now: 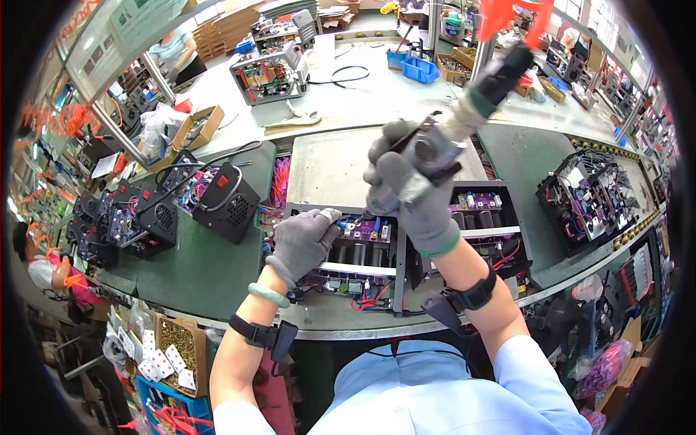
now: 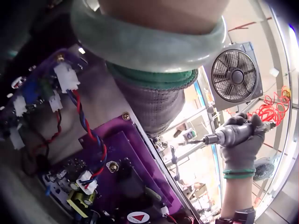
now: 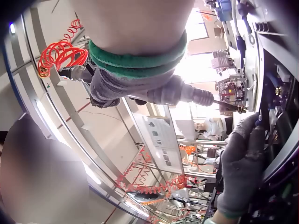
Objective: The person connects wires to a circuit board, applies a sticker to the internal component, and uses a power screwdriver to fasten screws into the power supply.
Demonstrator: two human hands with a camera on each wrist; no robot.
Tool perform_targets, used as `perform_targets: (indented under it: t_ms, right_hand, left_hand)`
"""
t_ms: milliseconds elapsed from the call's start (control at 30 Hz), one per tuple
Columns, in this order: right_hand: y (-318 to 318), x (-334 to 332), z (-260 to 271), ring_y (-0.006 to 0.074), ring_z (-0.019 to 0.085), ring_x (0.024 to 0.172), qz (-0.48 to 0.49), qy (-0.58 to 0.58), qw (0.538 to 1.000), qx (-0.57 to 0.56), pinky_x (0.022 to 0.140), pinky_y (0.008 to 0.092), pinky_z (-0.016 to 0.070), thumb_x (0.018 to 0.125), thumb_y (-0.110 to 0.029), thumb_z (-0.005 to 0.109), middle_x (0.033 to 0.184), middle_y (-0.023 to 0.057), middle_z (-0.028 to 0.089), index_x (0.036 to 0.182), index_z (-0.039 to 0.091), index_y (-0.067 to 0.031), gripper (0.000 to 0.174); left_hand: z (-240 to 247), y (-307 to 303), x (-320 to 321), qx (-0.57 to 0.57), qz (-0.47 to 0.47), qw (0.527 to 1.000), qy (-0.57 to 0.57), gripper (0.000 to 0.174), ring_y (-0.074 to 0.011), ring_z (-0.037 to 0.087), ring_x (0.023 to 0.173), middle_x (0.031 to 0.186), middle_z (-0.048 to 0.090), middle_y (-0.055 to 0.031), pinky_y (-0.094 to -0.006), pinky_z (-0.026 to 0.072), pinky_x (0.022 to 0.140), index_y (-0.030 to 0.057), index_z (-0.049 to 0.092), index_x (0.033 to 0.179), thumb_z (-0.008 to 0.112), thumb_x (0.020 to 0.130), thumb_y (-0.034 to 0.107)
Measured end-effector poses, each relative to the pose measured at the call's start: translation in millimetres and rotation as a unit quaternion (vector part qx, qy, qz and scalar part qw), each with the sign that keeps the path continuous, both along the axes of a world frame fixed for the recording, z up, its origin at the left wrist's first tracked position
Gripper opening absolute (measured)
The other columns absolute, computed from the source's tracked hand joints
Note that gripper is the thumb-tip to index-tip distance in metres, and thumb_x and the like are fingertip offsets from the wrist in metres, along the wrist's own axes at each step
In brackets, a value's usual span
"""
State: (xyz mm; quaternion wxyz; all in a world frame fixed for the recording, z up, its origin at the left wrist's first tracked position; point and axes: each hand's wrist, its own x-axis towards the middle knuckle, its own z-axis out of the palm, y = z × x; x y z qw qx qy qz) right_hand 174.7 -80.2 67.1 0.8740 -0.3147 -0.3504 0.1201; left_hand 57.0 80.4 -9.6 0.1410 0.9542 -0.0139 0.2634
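My gloved right hand (image 1: 420, 199) grips a silver pneumatic screwdriver (image 2: 229, 136) from above the workpiece. In the right wrist view, its long bit (image 3: 226, 105) ends in a small brass-coloured screw. The gloved left hand (image 1: 303, 243) is at the upper left of an open black chassis (image 1: 399, 272), where thumb and forefinger pinch a blue-sleeved cable lug (image 3: 260, 119). Purple circuit boards (image 2: 107, 154) with black capacitors and red and blue wires fill the chassis. A second similar chassis (image 1: 493, 232) stands to its right, partly behind the right forearm.
Several part-built black units (image 1: 226, 196) stand on the green bench at left. Another open unit (image 1: 591, 192) is at right. Blue bins (image 1: 420, 70) and an open machine (image 1: 268, 72) stand across the bench. A red coiled hose (image 2: 273, 109) runs to the screwdriver.
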Motion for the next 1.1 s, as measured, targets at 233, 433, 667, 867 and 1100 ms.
perform_targets:
  t_ms: [233, 433, 667, 867, 1100]
  right_hand:
    - [28, -3, -8, 0.0074, 0.06, 0.077, 0.012, 0.016, 0.995, -0.1, 0.069, 0.023, 0.0511, 0.082, 0.002, 0.07, 0.089, 0.003, 0.065, 0.108, 0.061, 0.0019, 0.027]
    - [49, -5, 4, 0.0049, 0.058, 0.076, 0.012, -0.089, 0.967, -0.237, 0.065, 0.0229, 0.0492, 0.08, -0.007, 0.073, 0.08, -0.0006, 0.061, 0.096, 0.061, -0.0007, 0.021]
    - [58, 3, 18, 0.0059, 0.054, 0.071, -0.028, -0.135, 0.945, -0.297, 0.066, 0.0248, 0.0479, 0.079, -0.016, 0.076, 0.077, 0.0003, 0.061, 0.094, 0.061, -0.0004, 0.026]
    - [58, 13, 6, 0.0058, 0.055, 0.072, -0.047, -0.108, 0.949, -0.293, 0.067, 0.0251, 0.0487, 0.08, -0.016, 0.076, 0.078, 0.0007, 0.062, 0.095, 0.061, 0.0, 0.026]
    - [56, 18, -7, 0.0061, 0.056, 0.07, -0.053, -0.051, 0.95, -0.303, 0.065, 0.0239, 0.0499, 0.08, -0.015, 0.076, 0.076, 0.0008, 0.062, 0.094, 0.06, -0.0009, 0.026]
  left_hand:
    - [-2, 1, 0, 0.028, 0.016, 0.999, 0.005, 0.016, -0.0276, 0.069, 0.077, 0.089, 0.071, -0.01, -0.0377, 0.0552, 0.064, 0.0097, 0.07, 0.093, 0.071, 0.08, 0.018]
    - [9, 0, 2, 0.124, 0.07, 0.986, 0.086, 0.015, -0.0304, 0.067, 0.069, 0.078, 0.067, -0.0103, -0.0383, 0.0533, 0.059, 0.009, 0.068, 0.089, 0.068, 0.077, 0.019]
    - [18, 4, -5, -0.023, 0.131, 0.983, 0.128, 0.038, -0.0308, 0.068, 0.079, 0.081, 0.068, -0.0095, -0.0436, 0.0533, 0.068, 0.013, 0.063, 0.114, 0.07, 0.081, 0.031]
    - [19, 23, 19, 0.098, 0.034, 0.976, 0.193, 0.038, -0.0304, 0.067, 0.088, 0.091, 0.067, -0.011, -0.0433, 0.0521, 0.073, 0.0102, 0.065, 0.101, 0.07, 0.082, 0.042]
    - [3, 22, 25, 0.092, 0.037, 0.992, 0.076, 0.039, -0.0306, 0.066, 0.071, 0.074, 0.065, -0.0093, -0.0409, 0.0517, 0.06, 0.0101, 0.066, 0.079, 0.07, 0.078, 0.048]
